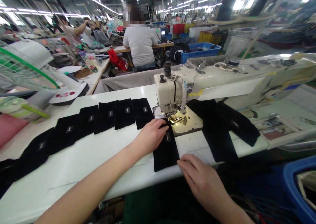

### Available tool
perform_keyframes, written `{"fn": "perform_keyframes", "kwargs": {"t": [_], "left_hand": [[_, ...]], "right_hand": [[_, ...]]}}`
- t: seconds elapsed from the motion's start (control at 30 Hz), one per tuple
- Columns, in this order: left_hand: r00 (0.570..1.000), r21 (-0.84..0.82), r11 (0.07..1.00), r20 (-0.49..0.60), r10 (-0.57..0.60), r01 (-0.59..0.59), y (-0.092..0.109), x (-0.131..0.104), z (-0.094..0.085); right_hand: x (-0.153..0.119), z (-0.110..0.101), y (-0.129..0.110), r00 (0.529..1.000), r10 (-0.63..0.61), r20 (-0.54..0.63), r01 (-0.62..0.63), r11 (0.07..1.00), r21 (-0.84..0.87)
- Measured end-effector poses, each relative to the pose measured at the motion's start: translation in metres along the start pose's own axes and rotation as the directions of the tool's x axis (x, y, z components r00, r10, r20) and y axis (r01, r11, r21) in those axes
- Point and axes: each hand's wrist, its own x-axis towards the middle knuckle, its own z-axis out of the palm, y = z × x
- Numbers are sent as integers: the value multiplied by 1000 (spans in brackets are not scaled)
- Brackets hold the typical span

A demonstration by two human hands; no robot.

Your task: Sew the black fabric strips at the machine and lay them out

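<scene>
Black cloth piece: soft, matte, roughly rectangular, with a small dark label on its face. It lies on the desk, its far end at the needle area of a cream-coloured metal sewing machine, just beside a worn, shiny metal plate. Left hand: fingers bent and laid on the cloth near the presser foot; whether they also grip it cannot be told. Right hand: fingertips pinching the near right corner of the same piece.

Similar labelled pieces form an overlapping row along the left side of the desk. More black cloth lies to the right of the machine head, one part folded over at an angle.

Containers: a blue plastic basket stands at the lower right, contents not identifiable. A shallow tray at the right holds items too small to identify. A blue crate in the background contains dark material.

Edges and room: the desk is smooth and white, its front edge rounded. The cloth's near end lies close to that edge. Bare surface extends between the row and the front edge, crossed by the left forearm; a narrower bare strip separates the cloth from the black material on the right.
</scene>
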Motion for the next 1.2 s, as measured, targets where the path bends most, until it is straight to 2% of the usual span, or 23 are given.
{"fn": "perform_keyframes", "kwargs": {"t": [0.07,0.13,0.2,0.27,0.57,0.77,1.0,1.2], "left_hand": [[993,-140,985,42,109,-102,25,-15,-10],[976,-246,957,113,186,-154,48,-30,-16],[970,-260,952,139,200,-159,62,-42,-17],[973,-243,957,131,192,-156,66,-49,-15],[977,-248,954,88,195,-168,60,-48,-13],[975,-249,955,106,194,-163,57,-44,-15],[975,-215,964,124,184,-155,48,-36,-14],[980,-206,966,96,177,-154,37,-31,-10]], "right_hand": [[-3,-3,1,999,-27,20,28,999,-25],[-5,-4,2,998,-48,32,49,998,-41],[-6,-5,3,998,-58,33,59,997,-47],[-6,-4,4,998,-62,33,64,997,-46],[1,-5,4,997,-40,65,42,999,-27],[12,-5,4,998,-17,57,20,999,-50],[26,-6,7,994,36,102,-25,994,-108],[40,-8,7,990,57,127,-32,981,-191]]}}
